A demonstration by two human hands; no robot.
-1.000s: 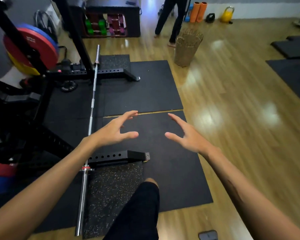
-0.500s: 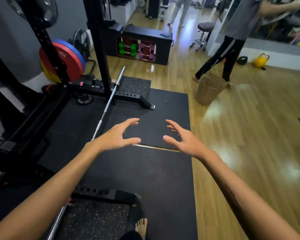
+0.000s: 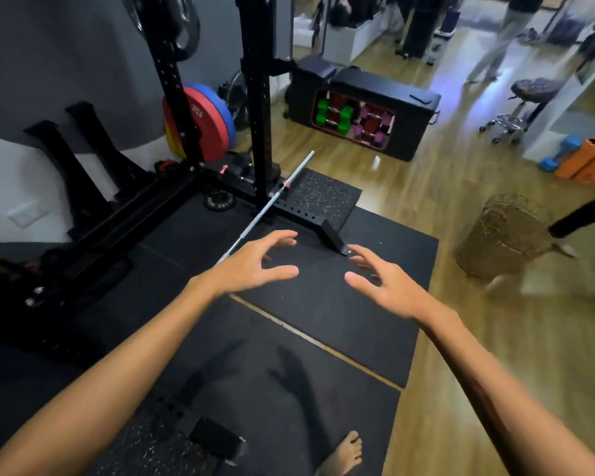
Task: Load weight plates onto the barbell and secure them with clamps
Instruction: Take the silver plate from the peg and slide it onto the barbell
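Observation:
A bare steel barbell (image 3: 275, 197) lies on the black floor mats, its far end by the rack upright; its near part is hidden behind my left arm. Red, blue and yellow weight plates (image 3: 200, 123) hang on the rack's storage peg at the back left. A small black plate (image 3: 220, 201) lies flat on the mat near the rack base. My left hand (image 3: 251, 266) and my right hand (image 3: 385, 286) hover side by side above the mat, fingers spread, holding nothing. I cannot pick out any clamps.
The black squat rack (image 3: 255, 97) stands ahead on the left, with its base foot (image 3: 334, 235) jutting toward my hands. A wicker basket (image 3: 502, 235) sits on the wood floor at the right. A dumbbell box (image 3: 361, 115) lies behind. People walk at the back and right. My bare foot (image 3: 344, 455) is below.
My view has swung forward and left toward the rack's far end, so the plates and upright look closer. Both hands stay open, held out in front.

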